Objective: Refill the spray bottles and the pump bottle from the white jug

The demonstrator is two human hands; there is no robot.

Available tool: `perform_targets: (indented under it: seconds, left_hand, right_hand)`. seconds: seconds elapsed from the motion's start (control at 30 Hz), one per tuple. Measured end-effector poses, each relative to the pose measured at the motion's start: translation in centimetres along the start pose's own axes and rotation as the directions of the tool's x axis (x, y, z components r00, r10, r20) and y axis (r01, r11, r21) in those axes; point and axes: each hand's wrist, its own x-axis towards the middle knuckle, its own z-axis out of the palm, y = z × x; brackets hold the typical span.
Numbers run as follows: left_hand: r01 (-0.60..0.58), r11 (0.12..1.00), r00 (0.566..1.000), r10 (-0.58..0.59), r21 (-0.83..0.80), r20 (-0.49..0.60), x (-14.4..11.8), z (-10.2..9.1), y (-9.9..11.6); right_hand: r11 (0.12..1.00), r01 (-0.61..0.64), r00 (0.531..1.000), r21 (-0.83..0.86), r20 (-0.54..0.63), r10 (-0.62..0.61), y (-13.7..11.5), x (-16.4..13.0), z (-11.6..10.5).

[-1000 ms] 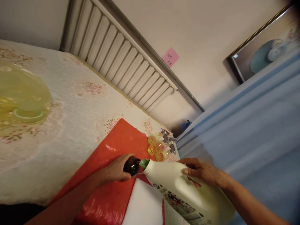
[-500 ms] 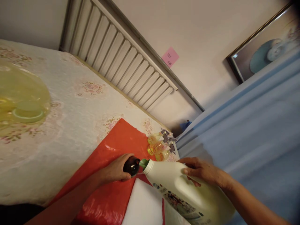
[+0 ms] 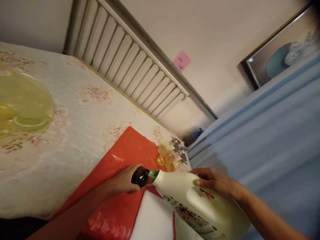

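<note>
Pour under way | right hand (image 3: 216,185) grips tilted white detergent jug (image 3: 200,203), spout at dark bottle (image 3: 140,176) clasped by left hand (image 3: 123,182) | flow unseen, jug not yet set down

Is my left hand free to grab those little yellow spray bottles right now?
Probably not: the left hand grips the dark bottle, and the white jug is tipped at its mouth. The spray bottles lie just beyond, unobstructed.

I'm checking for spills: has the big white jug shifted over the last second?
No. The white jug keeps its tilt, spout at the dark bottle, same spot against the red sheet.
</note>
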Motion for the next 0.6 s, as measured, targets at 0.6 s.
perform_targets:
  seconds: [0.6]
  left_hand:
    - [0.011, 1.0, 1.0, -0.01, -0.027, 0.021, 0.05, -0.03, 0.1]
  right_hand:
    - [1.0, -0.011, 1.0, -0.028, -0.003, 0.011, -0.23, -0.1, -0.1]
